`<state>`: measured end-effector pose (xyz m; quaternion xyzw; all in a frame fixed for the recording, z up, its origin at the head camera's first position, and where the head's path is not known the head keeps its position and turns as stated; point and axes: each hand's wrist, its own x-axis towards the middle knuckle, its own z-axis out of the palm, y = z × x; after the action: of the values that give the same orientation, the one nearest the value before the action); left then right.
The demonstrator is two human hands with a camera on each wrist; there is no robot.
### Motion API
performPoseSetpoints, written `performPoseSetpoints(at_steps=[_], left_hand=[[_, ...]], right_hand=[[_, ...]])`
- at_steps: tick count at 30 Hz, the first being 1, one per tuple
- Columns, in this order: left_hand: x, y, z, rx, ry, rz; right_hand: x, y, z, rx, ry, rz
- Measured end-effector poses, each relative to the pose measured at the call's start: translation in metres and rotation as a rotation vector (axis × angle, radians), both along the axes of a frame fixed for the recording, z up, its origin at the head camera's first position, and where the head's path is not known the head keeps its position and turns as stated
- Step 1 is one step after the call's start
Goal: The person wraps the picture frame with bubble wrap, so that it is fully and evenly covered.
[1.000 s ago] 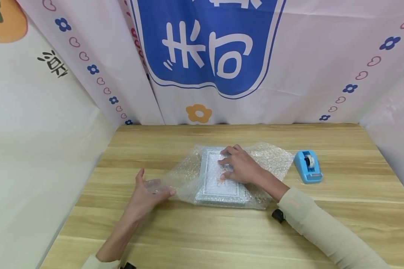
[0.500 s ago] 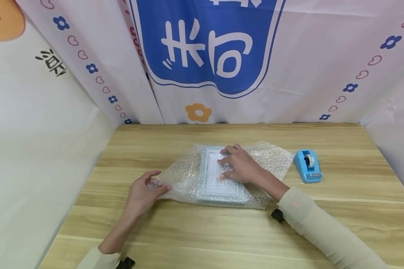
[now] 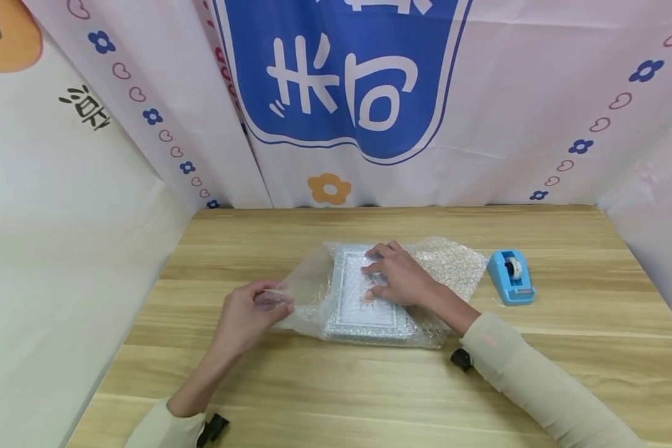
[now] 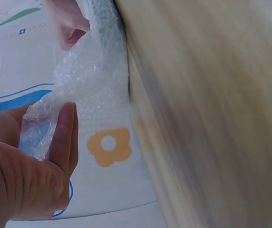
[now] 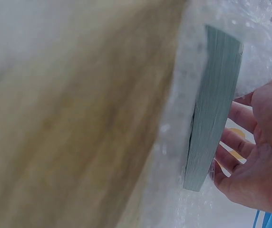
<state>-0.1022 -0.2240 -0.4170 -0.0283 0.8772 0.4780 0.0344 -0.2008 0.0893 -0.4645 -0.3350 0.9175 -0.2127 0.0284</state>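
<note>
A pale blue-green picture frame (image 3: 351, 311) lies flat on the wooden table, with a sheet of bubble wrap (image 3: 453, 264) under it and a flap partly over its left side. At that left flap my left hand (image 3: 246, 317) pinches the wrap's free end between thumb and fingers, lifted off the table; the left wrist view shows the wrap (image 4: 88, 66) gathered in the hand (image 4: 29, 166). My right hand (image 3: 403, 277) presses its spread fingertips on the frame's white centre. From the right wrist, the frame's grooved side edge (image 5: 214, 104) stands beside those fingers (image 5: 238, 140).
Right of the wrap is a blue tape dispenser (image 3: 512, 277) with a roll of clear tape, close to the wrap's right corner. A printed cloth (image 3: 481, 168) hangs along the table's back edge. Wooden table (image 3: 336, 392) extends in front of the frame.
My left hand first reached left with its fingers spread, then took hold of the wrap's left end and now raises it slightly rightward. The right hand stays in place on the frame.
</note>
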Motion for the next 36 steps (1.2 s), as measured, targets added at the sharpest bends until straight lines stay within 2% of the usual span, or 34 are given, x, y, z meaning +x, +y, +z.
performPoseSetpoints(at_steps=[9,17,19,21,25,29,32,36], left_hand=[[0.002,-0.004,-0.001,0.010,0.023,0.010],[0.013,-0.007,0.004,-0.005,0.022,-0.005],[0.016,-0.007,0.004,-0.040,0.036,-0.019],[0.018,-0.007,0.003,-0.097,0.066,-0.045],[0.022,-0.005,0.001,-0.277,0.192,-0.104],[0.025,-0.002,-0.002,-0.343,0.337,-0.143],[0.025,0.001,-0.005,-0.383,0.410,-0.120],[0.022,0.005,-0.008,-0.443,0.448,-0.068]], right_hand=[[0.001,-0.001,0.003,0.012,-0.011,-0.004],[-0.001,0.000,0.002,0.012,-0.003,-0.004],[-0.001,0.001,0.002,0.011,-0.006,-0.006],[-0.001,0.001,0.002,0.011,-0.005,-0.008],[-0.001,0.002,0.001,0.011,-0.005,-0.006],[-0.001,0.002,0.000,0.011,0.002,-0.003],[0.000,0.001,0.000,0.006,-0.002,-0.005],[0.001,0.000,0.000,-0.004,-0.011,-0.006]])
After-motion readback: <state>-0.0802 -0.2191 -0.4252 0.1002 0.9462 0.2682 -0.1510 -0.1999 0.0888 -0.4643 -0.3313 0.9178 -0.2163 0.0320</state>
